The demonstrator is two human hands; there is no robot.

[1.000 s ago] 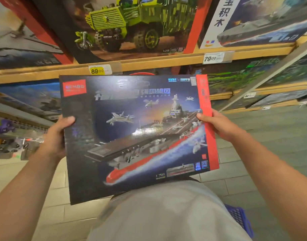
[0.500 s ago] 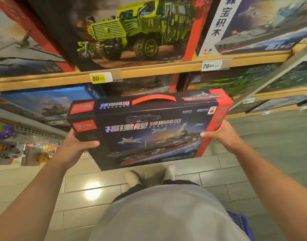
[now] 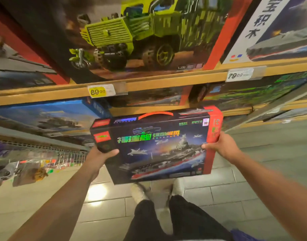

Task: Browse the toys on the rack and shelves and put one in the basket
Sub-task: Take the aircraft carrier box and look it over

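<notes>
I have the wide dark carrier-ship box with red edging and a red carry handle (image 3: 156, 145) out in front of the far wooden shelf (image 3: 149, 82), its long axis left to right. My left hand (image 3: 98, 155) and right hand (image 3: 222, 145) each clamp one short end. The blue basket (image 3: 243, 236) lies near and right — closer to my right hand (only a corner shows, so its opening is unreadable).
</notes>
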